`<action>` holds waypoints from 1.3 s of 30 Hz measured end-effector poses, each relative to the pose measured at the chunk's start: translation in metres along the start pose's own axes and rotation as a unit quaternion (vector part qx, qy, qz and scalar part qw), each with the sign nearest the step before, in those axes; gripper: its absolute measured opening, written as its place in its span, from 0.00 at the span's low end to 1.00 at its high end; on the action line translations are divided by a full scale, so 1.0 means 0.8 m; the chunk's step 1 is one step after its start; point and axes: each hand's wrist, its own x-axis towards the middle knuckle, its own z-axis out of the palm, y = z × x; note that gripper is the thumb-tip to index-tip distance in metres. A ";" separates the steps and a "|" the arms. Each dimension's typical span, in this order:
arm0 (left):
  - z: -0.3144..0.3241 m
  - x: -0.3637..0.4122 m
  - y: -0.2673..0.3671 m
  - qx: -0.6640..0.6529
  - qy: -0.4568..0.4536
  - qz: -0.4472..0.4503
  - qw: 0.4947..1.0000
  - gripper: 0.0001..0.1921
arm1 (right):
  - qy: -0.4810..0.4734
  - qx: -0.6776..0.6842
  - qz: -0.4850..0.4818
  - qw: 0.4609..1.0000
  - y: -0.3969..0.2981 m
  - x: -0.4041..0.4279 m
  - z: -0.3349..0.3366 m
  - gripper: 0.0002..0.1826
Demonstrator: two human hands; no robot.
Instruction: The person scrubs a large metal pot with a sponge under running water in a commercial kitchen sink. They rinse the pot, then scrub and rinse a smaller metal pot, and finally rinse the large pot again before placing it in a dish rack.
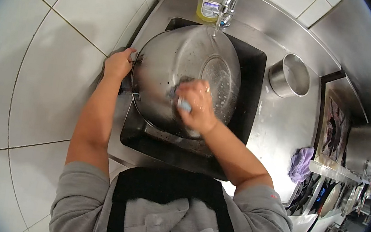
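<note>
A large metal pot (pixel 164 58) lies tilted in the dark sink basin (pixel 250 85), its outer side and base facing me. My left hand (pixel 118 64) grips a wire handle (pixel 136 61) at the pot's left rim. Against the pot's outer wall is my right hand (pixel 195 103), blurred, closed around a scrubber (pixel 184 104) that looks pale blue; its exact kind cannot be told. Water runs from the chrome faucet (pixel 230 1) onto the far side of the pot. Drops and specks of foam dot the base.
A pump bottle of yellow liquid soap (pixel 207 9) stands beside the faucet. To the right on the steel counter (pixel 274 127) are a small metal pot (pixel 289 76) and a purple cloth (pixel 301 165). Beyond are stove burners (pixel 333 130), a stockpot (pixel 362 148) and a frying pan (pixel 329 200). Tiled wall on the left.
</note>
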 end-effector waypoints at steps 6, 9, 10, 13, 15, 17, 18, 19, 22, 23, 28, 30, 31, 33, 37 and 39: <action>-0.005 0.003 0.006 -0.009 -0.010 -0.014 1.000 0.25 | 0.113 -0.074 0.051 0.990 0.076 0.085 0.022 0.11; -0.007 0.007 0.015 -0.025 -0.015 0.000 1.000 0.25 | 0.130 -0.112 0.084 0.982 0.111 0.122 0.018 0.11; -0.008 0.008 0.014 -0.024 -0.021 -0.007 0.999 0.25 | 0.103 -0.108 0.059 0.987 0.098 0.121 0.019 0.11; -0.008 0.010 0.009 -0.028 -0.038 -0.018 0.999 0.25 | -0.019 -0.079 -0.036 0.996 0.018 0.084 0.016 0.16; -0.003 0.011 0.005 -0.017 -0.045 -0.019 0.999 0.25 | -0.121 -0.091 -0.090 0.984 -0.034 0.073 0.009 0.18; 0.003 0.009 0.001 -0.024 -0.028 0.010 0.999 0.23 | -0.244 -0.137 -0.142 0.950 -0.050 0.075 -0.001 0.20; 0.002 0.007 -0.001 -0.026 -0.015 0.025 0.999 0.22 | -0.236 -0.121 -0.145 0.953 -0.044 0.083 -0.001 0.19; -0.001 0.006 -0.001 -0.022 -0.013 0.022 0.999 0.22 | -0.224 -0.101 -0.146 0.958 -0.028 0.095 0.003 0.19; -0.008 -0.003 -0.001 -0.015 -0.012 0.011 1.000 0.22 | -0.134 -0.076 -0.043 0.987 0.037 0.147 0.021 0.16; -0.007 -0.001 0.001 -0.022 -0.008 0.010 1.000 0.23 | -0.110 -0.076 0.066 0.989 0.066 0.162 0.021 0.16; -0.003 0.014 0.018 -0.022 0.003 0.007 1.000 0.25 | -0.056 -0.164 0.389 0.905 0.203 0.183 -0.021 0.26; -0.005 0.016 0.020 -0.015 -0.002 0.007 1.000 0.25 | -0.032 -0.201 0.400 0.893 0.216 0.176 -0.018 0.24; -0.004 0.017 0.018 -0.021 -0.004 0.010 1.000 0.25 | -0.015 -0.217 0.396 0.892 0.201 0.171 -0.005 0.23; -0.001 0.013 0.008 -0.027 -0.016 0.011 0.999 0.25 | 0.062 -0.149 0.234 0.959 0.137 0.155 0.011 0.17; 0.004 0.009 0.004 0.015 -0.012 0.004 1.000 0.26 | -0.006 -0.040 -0.038 0.998 0.024 0.123 0.028 0.12; 0.017 0.004 -0.022 -0.005 0.032 0.036 0.999 0.27 | 0.014 -0.026 -0.073 0.997 0.005 0.111 0.032 0.13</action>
